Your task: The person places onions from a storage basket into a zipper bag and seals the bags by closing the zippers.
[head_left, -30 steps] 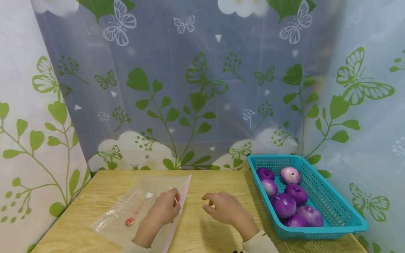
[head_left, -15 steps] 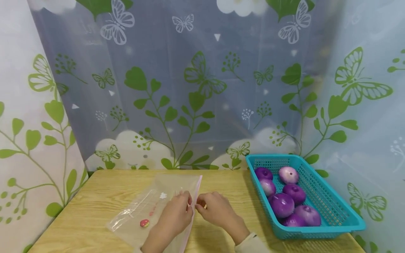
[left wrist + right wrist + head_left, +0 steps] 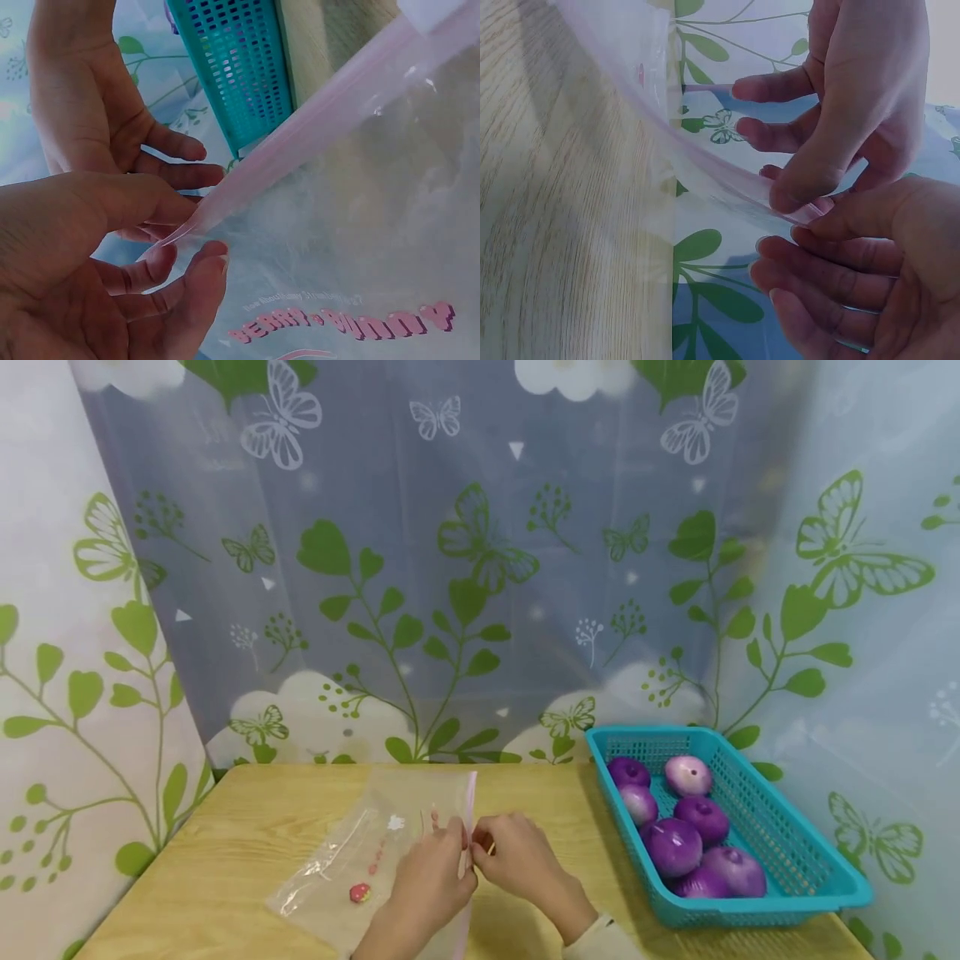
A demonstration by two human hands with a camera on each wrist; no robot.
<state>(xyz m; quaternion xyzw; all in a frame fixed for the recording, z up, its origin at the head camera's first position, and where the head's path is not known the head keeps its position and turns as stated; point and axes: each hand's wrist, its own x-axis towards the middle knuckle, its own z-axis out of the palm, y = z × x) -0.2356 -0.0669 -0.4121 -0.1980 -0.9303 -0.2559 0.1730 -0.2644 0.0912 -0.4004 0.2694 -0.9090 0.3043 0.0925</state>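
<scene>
Head view: your left hand (image 3: 431, 885) and right hand (image 3: 521, 860) pinch the clear bag (image 3: 333, 877), spread leftward, by its pink edge (image 3: 471, 793), running near-far.

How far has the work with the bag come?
Already done: the bag is spread over the table. In hand: the left hand and right hand pinch its pink edge; whether it is open, I cannot tell. Remaining: perhaps filling, since the bag looks flat and onions sit in the basket.
</scene>
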